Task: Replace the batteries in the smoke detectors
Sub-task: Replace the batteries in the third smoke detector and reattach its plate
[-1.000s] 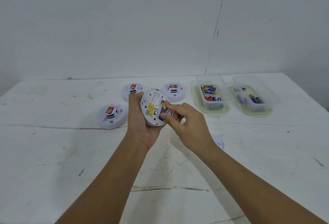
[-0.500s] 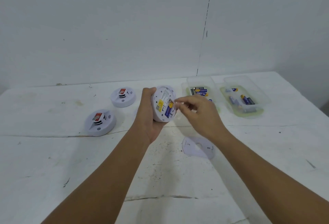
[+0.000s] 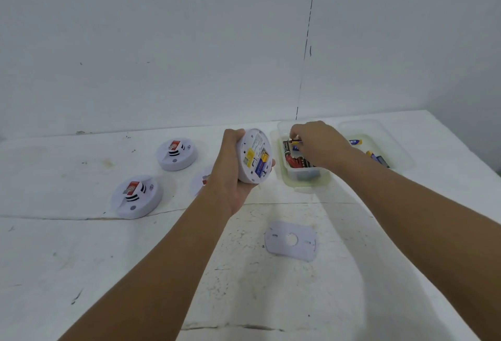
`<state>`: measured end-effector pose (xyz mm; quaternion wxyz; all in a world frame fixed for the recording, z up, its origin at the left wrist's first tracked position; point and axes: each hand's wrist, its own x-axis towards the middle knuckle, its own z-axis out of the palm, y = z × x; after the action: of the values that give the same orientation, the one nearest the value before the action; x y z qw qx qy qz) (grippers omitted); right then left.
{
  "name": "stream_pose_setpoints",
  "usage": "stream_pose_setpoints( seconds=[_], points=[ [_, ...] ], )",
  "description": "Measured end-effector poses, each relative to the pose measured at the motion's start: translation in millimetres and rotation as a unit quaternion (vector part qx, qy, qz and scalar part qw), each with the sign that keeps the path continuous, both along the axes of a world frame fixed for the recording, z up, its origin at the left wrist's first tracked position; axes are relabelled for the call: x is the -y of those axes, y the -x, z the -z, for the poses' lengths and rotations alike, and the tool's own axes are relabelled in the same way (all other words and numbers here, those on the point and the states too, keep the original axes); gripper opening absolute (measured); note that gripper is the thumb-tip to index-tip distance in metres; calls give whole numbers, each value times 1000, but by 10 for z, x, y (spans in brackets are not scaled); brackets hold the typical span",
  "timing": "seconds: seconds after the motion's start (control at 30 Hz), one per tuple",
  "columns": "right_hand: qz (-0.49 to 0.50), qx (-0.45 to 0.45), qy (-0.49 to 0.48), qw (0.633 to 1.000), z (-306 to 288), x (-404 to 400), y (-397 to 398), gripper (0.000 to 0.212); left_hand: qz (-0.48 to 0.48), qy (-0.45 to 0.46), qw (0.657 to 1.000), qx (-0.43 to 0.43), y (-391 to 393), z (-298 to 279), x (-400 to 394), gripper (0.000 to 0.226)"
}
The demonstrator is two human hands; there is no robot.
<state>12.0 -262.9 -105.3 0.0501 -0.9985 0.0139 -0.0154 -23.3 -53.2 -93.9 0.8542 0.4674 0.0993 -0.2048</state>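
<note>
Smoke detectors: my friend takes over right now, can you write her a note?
Left hand holds the opened detector tilted, one battery showing inside.
Right hand is in the nearer battery tub, fingers pinching a small battery.
Done: backplate off, lying on the table.
Left: finish this one, close it, then the three detectors on the table, like this one.

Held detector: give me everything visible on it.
The detector is a round white plastic disc, gripped by the left hand above the table, tilted on edge with its back toward the camera. The back shows printed text, a yellow label and an open bay holding a blue-and-yellow battery. Only the left hand touches it.
</note>
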Motion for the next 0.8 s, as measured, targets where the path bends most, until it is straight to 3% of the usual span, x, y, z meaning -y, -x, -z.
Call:
stream_pose_setpoints(
  seconds=[0.1,0.2,0.47,0.57,0.63,0.73,0.8],
  points=[
    [-13,-49,116,992,-29,-102,-72,30,-7,4,1000,-1,-24,13,20,28],
    [-6,-70,169,983,-51,-138,-97,24,-9,6,1000,-1,-27,27,14,27],
    [-29,-22,134,990,-10,-157,-85,38,-27,-1,1000,3,25,39,-91,28],
    [-23,65,64,996,-76,-141,-10,35,-29,-3,1000,2,52,45,-149,31],
    [-21,144,-52,988,-154,-150,87,24,-33,9,999,0,71,57,-183,34],
    [-14,212,-259,942,-332,-293,410,21,-27,32,999,-3,133,72,-234,40],
    [-13,213,-347,913,-411,-449,665,21,-25,48,999,-3,206,79,-257,39]
  ],
)
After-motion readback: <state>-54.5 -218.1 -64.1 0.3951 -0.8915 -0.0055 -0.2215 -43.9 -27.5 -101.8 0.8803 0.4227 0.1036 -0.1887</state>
